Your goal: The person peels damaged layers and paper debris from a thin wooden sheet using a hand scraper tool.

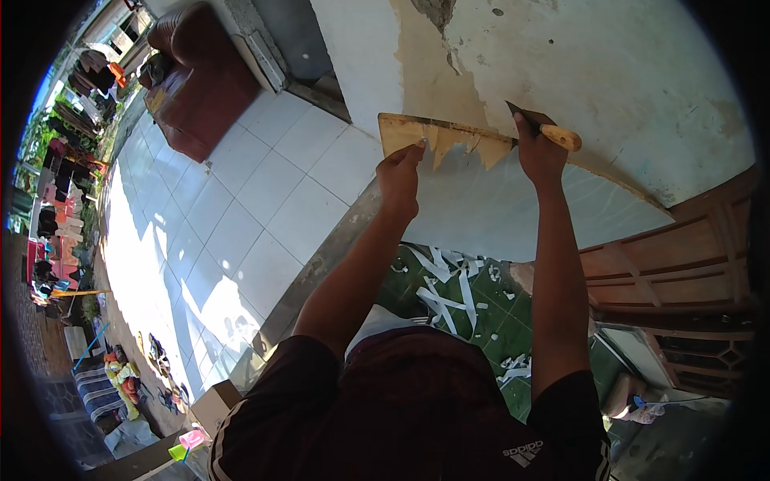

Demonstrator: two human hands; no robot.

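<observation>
My right hand (542,160) is wrapped around a putty knife (561,137) with a wooden handle, its dark blade lying close to the wall at a ledge. Left of it, my left hand (399,180) is closed in a pinch, fingertips against the wall by a jagged torn edge; what it pinches, if anything, is too small to make out. Both hands are at a low wall section whose white covering (489,208) ends raggedly below the ledge. A yellowish bare strip (395,132) shows between that covering and the ledge.
White torn strips (449,301) and scraps litter the green tiled floor (505,325) below me. Left lies a white tiled porch (265,192) with a brown sofa (196,104). A wooden door (658,248) stands at the right. Above, the wall (609,64) has stained, flaking patches.
</observation>
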